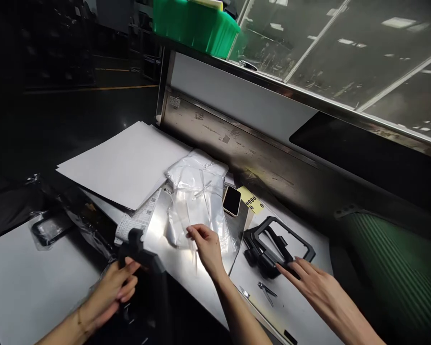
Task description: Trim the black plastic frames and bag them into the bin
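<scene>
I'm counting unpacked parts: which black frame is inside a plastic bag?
The far-left black frame, under glossy clear wrap; the right-hand frame lies bare.

A black frame [278, 247] at three o'clock, clear bags [197, 196] and white paper [125, 163] lie on the grey counter [21, 282], with a yellow tag [251, 201] and a green bin [195, 24] at twelve.

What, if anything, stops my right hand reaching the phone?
Likely yes, it can reach: the right hand lies open on the black frames, and the phone sits uncovered beyond them, beside the plastic bag.

phone [231, 201] | yellow label [251, 201] | white sheets [125, 163] | green bin [195, 24]
</scene>
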Available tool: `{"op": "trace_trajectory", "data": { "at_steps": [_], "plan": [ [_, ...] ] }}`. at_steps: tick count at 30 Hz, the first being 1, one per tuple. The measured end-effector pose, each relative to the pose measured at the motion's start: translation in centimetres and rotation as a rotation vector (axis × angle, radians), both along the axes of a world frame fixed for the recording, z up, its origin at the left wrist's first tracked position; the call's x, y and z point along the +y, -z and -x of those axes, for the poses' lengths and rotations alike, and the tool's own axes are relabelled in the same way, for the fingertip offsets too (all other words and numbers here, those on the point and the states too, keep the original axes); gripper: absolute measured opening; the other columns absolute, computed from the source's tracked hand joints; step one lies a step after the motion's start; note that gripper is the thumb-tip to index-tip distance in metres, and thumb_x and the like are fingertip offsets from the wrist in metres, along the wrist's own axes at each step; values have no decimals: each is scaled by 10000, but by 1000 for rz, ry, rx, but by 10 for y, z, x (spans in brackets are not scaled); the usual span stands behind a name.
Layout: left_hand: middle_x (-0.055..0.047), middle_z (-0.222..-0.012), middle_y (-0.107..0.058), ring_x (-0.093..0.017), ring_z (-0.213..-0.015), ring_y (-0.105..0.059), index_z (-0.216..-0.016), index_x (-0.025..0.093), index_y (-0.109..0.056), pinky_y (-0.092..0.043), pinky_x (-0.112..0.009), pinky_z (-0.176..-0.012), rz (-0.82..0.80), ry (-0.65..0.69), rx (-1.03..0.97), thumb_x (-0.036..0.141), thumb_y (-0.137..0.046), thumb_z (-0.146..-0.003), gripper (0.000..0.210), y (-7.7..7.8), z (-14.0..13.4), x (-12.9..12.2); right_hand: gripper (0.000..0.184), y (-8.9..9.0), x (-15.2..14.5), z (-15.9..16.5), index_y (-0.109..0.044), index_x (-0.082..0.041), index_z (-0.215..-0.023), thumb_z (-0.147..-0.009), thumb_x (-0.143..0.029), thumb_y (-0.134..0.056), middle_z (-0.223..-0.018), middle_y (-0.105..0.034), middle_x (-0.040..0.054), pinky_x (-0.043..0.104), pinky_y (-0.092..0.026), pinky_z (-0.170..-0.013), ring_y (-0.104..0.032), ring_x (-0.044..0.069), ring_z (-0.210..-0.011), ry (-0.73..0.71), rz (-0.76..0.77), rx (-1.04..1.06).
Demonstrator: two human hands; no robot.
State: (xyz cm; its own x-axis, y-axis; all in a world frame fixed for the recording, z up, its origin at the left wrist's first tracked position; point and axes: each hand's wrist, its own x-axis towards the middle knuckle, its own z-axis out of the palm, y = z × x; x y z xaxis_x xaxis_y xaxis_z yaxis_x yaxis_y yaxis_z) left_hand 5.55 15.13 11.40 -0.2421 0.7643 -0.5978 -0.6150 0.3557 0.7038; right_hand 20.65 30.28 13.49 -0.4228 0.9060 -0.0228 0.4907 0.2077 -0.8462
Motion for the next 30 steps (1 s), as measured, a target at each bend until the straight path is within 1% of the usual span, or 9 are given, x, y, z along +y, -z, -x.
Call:
{"op": "trace_trajectory", "data": {
  "at_steps": [4,8,11,15,20,23,26,28,30],
  "plan": [
    [118,-471,-344,4,-329,-173,-634,136,-493,-169,-156,-333,-99,59,-59,327,-604,-730,241,-3,-15,17,204,-11,-46,16,-580,-138,-648,-780,-292,-558,-582,-567,-39,254,-435,-573,-540,93,-570,-92,187,156],
    [133,-423,-302,-6,-306,-202,-680,126,-516,-208,-142,-311,-70,91,-83,162,-544,-786,115,-11,-13,11,185,-4,-76,20,-609,-155,-596,-717,-296,-608,-558,-560,-29,237,-374,-556,-488,99,-560,-83,335,291],
    [132,-434,-308,-2,-308,-195,-668,128,-500,-213,-137,-309,-42,60,-86,149,-542,-787,128,-11,0,-3,213,3,-80,18,-591,-162,-573,-694,-335,-626,-531,-524,-35,231,-348,-531,-447,91,-533,-10,479,413],
    [110,-517,-381,0,-332,-209,-717,134,-485,-225,-136,-319,-13,-92,-39,166,-519,-802,97,-1,31,-29,337,4,-69,15,-499,-201,-588,-623,-517,-609,-550,-465,-50,225,-374,-532,-437,85,-539,102,686,646],
    [124,-458,-277,-14,-343,-167,-664,141,-481,-200,-156,-347,-5,-154,43,224,-531,-797,165,16,64,-66,406,5,-69,29,-371,-188,-542,-598,-476,-652,-484,-273,-96,173,-248,-391,-240,28,-399,16,936,709],
    [116,-467,-329,-3,-365,-167,-690,145,-512,-175,-169,-382,-16,-121,80,323,-620,-724,211,16,75,-89,370,8,-72,41,-374,-179,-587,-657,-435,-633,-484,-292,-106,162,-192,-375,-204,18,-384,-62,955,698],
    [44,-610,-521,0,-376,-234,-925,182,-564,-194,-199,-414,-12,-39,83,485,-577,-702,377,4,83,-107,298,10,-65,53,-394,-170,-629,-766,-388,-542,-526,-389,-92,167,-193,-369,-214,16,-370,-139,899,662],
    [-4,-712,-592,-13,-375,-286,-1186,247,-432,-224,-219,-436,-2,46,58,510,-486,-751,511,-7,86,-112,277,10,-60,63,-388,-170,-650,-802,-374,-498,-570,-443,-79,169,-182,-362,-218,12,-362,-197,851,621],
    [-29,-774,-629,-24,-380,-325,-1329,297,-177,-245,-224,-450,1,140,46,448,-445,-801,611,-15,84,-108,280,9,-58,74,-349,-185,-655,-804,-376,-488,-574,-460,-78,169,-172,-362,-223,12,-357,-279,807,565]
  ]
}}
